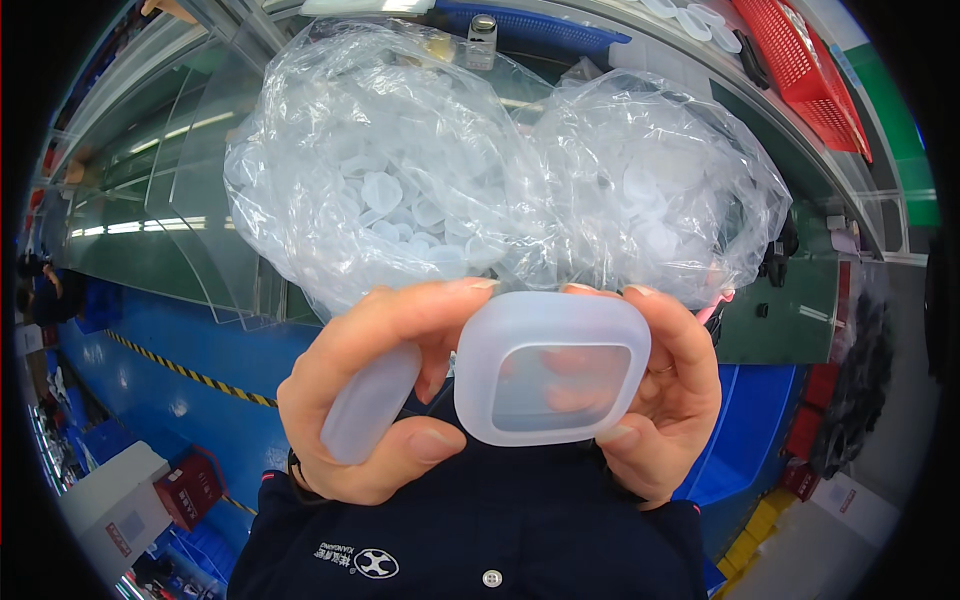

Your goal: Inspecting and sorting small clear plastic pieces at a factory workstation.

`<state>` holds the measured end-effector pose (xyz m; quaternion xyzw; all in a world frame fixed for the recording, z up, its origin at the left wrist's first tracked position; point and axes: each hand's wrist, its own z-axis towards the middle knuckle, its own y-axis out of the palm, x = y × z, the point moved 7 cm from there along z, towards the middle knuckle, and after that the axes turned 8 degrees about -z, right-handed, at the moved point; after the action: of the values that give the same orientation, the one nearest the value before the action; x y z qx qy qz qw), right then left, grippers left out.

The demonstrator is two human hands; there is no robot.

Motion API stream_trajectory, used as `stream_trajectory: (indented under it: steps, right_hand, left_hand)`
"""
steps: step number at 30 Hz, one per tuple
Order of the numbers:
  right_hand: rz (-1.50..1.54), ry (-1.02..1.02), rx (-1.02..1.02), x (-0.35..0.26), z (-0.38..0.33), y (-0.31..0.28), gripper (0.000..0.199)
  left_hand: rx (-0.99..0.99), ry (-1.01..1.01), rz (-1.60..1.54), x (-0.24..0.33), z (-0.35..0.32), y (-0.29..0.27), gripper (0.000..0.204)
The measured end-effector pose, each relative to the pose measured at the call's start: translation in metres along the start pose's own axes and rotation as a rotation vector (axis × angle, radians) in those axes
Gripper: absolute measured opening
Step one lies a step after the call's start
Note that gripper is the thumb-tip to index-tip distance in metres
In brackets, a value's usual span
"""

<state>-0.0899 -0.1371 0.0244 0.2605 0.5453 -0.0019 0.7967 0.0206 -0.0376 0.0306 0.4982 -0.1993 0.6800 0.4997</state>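
In my right hand [683, 395] is a frosted, translucent plastic cover [475, 370], square with rounded corners and a clearer middle. Its thumb presses the lower right edge and its fingers reach around the back, seen blurrily through the middle. My left hand [325, 365] curls around a second frosted plastic piece [372, 405], tilted and seen partly from its side, resting in the palm. The left forefinger tip comes up to the square cover's upper left corner; I cannot tell whether it touches. Both pieces are held up in front of my dark shirt [490, 520].
Beyond my hands, a large clear bag [290, 200] and a smaller bag [740, 190] hold many translucent pieces on a green table [800, 335]. A metal-topped bottle [482, 42], a blue tray [570, 35] and a red basket [810, 80] stand farther back. A blue bin [745, 440] is at right.
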Motion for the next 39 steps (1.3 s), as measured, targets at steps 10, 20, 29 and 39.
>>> stream_trajectory:
  steps: [10,20,29,39]
  right_hand:
    - [0.163,0.215,0.150,0.010,0.002,0.000,0.046]
    - [-0.046,0.148,0.077,0.010,0.000,-0.001,0.048]
    - [0.230,0.297,0.418,0.015,-0.002,-0.004,0.064]
    - [-0.066,-0.008,0.007,0.005,0.002,0.000,0.073]
  left_hand:
    - [0.090,0.116,0.051,-0.006,0.001,-0.005,0.041]
    - [0.127,-0.085,-0.051,-0.007,-0.003,-0.008,0.050]
    - [0.007,0.169,0.087,0.000,0.003,-0.001,0.034]
    - [0.109,-0.026,-0.052,-0.008,-0.008,-0.010,0.052]
